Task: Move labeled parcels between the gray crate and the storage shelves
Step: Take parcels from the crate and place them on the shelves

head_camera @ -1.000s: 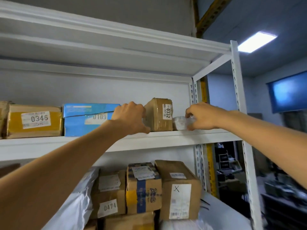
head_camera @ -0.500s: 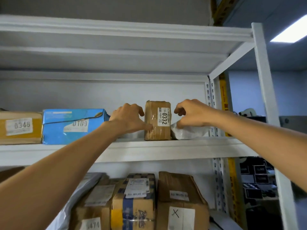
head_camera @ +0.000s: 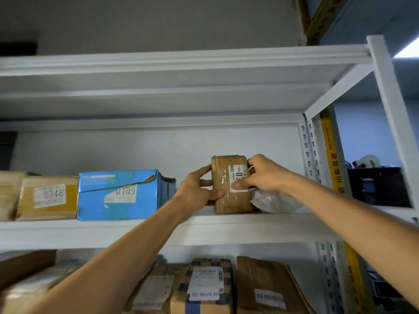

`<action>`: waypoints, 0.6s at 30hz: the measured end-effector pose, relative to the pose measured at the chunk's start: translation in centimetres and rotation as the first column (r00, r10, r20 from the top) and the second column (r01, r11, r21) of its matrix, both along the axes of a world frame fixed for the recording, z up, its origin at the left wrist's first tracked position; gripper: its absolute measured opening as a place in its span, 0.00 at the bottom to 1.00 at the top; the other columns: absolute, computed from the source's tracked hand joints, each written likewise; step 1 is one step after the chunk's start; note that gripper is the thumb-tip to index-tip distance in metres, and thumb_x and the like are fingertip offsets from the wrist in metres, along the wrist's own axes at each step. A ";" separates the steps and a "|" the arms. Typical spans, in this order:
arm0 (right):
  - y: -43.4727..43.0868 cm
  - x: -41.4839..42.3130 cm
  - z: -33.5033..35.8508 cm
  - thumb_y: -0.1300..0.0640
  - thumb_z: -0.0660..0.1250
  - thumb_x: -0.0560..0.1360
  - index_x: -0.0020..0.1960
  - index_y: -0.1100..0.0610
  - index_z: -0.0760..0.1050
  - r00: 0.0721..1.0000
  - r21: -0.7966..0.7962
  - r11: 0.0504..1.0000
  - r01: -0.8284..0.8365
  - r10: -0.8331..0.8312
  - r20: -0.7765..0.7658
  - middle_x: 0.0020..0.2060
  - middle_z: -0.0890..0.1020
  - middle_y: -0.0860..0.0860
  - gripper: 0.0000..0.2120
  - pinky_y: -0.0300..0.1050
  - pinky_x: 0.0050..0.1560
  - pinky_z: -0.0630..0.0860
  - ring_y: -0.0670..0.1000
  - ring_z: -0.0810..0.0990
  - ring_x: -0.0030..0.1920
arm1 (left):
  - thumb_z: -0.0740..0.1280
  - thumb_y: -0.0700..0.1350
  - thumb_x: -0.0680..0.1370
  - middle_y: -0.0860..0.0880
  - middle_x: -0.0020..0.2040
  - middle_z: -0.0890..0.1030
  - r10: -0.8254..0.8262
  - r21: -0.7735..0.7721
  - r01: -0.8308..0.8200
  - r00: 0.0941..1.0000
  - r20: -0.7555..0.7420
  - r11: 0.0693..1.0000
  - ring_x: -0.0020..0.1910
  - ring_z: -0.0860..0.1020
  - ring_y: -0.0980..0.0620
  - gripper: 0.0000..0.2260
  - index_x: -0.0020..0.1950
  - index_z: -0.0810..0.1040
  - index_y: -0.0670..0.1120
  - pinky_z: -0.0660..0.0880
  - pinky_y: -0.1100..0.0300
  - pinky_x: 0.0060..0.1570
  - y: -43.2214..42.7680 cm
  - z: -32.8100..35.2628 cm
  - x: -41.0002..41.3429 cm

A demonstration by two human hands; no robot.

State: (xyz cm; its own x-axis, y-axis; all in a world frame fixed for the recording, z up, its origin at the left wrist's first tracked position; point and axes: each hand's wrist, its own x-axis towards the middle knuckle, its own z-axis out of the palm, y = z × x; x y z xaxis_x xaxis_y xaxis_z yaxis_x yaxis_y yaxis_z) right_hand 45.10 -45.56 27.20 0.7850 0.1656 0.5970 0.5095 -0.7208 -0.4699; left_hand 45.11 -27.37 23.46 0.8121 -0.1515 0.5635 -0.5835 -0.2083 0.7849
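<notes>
A: Boxes left of the grip?
B: Yellow-taped box (head_camera: 48, 198), then blue box (head_camera: 122, 193), both well apart.
A: Grip itself?
B: Left hand (head_camera: 199, 191), brown parcel (head_camera: 221, 173), right hand (head_camera: 263, 177): held from both sides, upright on the shelf (head_camera: 272, 230); gray bag (head_camera: 276, 201) touching, just right.

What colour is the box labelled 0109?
The box is blue, seen in the head view.

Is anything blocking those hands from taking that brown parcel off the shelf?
Nothing visible does. The left hand and right hand grip the brown parcel directly, and the shelf front is open toward the person. A pale plastic bag lies close beside it under the right hand; the blue box stands apart.
</notes>
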 end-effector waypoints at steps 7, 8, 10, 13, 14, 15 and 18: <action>2.4 -3.9 -0.8 0.58 0.81 0.63 0.54 0.58 0.76 0.997 0.164 0.986 0.009 -0.023 0.080 0.49 0.83 0.53 0.23 0.53 0.52 0.81 0.52 0.82 0.51 | 0.71 0.30 0.73 0.45 0.58 0.81 -0.044 -0.100 0.054 0.994 0.097 0.993 0.53 0.82 0.44 0.35 0.76 0.65 0.52 0.81 0.48 0.51 2.0 -1.2 -3.0; 2.7 -4.7 -1.0 0.59 0.81 0.63 0.54 0.59 0.76 0.997 0.204 0.979 0.001 -0.017 0.079 0.49 0.83 0.54 0.23 0.52 0.51 0.82 0.52 0.83 0.50 | 0.71 0.30 0.73 0.45 0.58 0.81 -0.056 -0.109 0.067 0.993 0.105 0.992 0.53 0.82 0.44 0.35 0.75 0.65 0.52 0.81 0.47 0.52 2.5 -1.3 -3.6; 3.4 -5.8 -1.3 0.61 0.82 0.61 0.55 0.59 0.75 0.998 0.279 0.960 -0.003 -0.015 0.062 0.49 0.83 0.55 0.26 0.51 0.50 0.82 0.52 0.83 0.49 | 0.72 0.31 0.72 0.46 0.59 0.81 -0.067 -0.099 0.077 0.992 0.107 0.992 0.54 0.82 0.45 0.36 0.75 0.65 0.53 0.80 0.47 0.53 3.3 -1.2 -4.3; 4.3 -7.1 -1.0 0.61 0.82 0.60 0.59 0.58 0.72 0.998 0.317 0.947 0.059 -0.055 -0.024 0.51 0.82 0.54 0.31 0.50 0.52 0.81 0.52 0.82 0.51 | 0.73 0.32 0.71 0.45 0.61 0.80 -0.073 -0.088 0.078 0.995 0.063 0.993 0.56 0.80 0.44 0.37 0.75 0.64 0.52 0.79 0.47 0.55 3.6 -0.7 -5.1; 4.5 -7.5 -0.7 0.61 0.82 0.61 0.61 0.58 0.71 0.995 0.310 0.948 0.076 -0.054 -0.079 0.52 0.82 0.54 0.33 0.50 0.54 0.81 0.52 0.82 0.52 | 0.73 0.32 0.71 0.44 0.62 0.79 -0.083 -0.100 0.086 0.996 0.035 0.991 0.57 0.80 0.44 0.38 0.76 0.62 0.50 0.79 0.47 0.56 3.5 -0.6 -5.2; 4.7 -7.9 -0.4 0.62 0.81 0.63 0.63 0.57 0.70 0.991 0.308 0.948 0.076 -0.036 -0.132 0.53 0.81 0.54 0.32 0.50 0.54 0.80 0.52 0.81 0.52 | 0.73 0.33 0.71 0.44 0.64 0.78 -0.096 -0.112 0.097 0.995 0.011 0.989 0.58 0.79 0.44 0.40 0.78 0.59 0.49 0.78 0.47 0.58 3.5 -0.4 -5.3; 5.3 -9.1 -0.5 0.65 0.77 0.68 0.65 0.56 0.69 0.982 0.328 0.945 0.022 0.042 -0.186 0.52 0.81 0.54 0.29 0.47 0.46 0.81 0.51 0.82 0.49 | 0.70 0.33 0.74 0.46 0.63 0.75 -0.121 -0.059 0.121 0.993 0.008 0.991 0.57 0.77 0.48 0.41 0.79 0.52 0.52 0.77 0.55 0.55 3.3 -0.1 -6.0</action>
State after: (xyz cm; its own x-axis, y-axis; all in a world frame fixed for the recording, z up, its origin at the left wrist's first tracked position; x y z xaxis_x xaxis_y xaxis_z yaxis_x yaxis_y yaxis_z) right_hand 36.02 -40.31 26.68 0.8870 -0.0051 0.4617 0.3958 -0.5066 -0.7660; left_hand 39.16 -24.06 23.40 0.7871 -0.2145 0.5784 -0.6054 -0.0889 0.7909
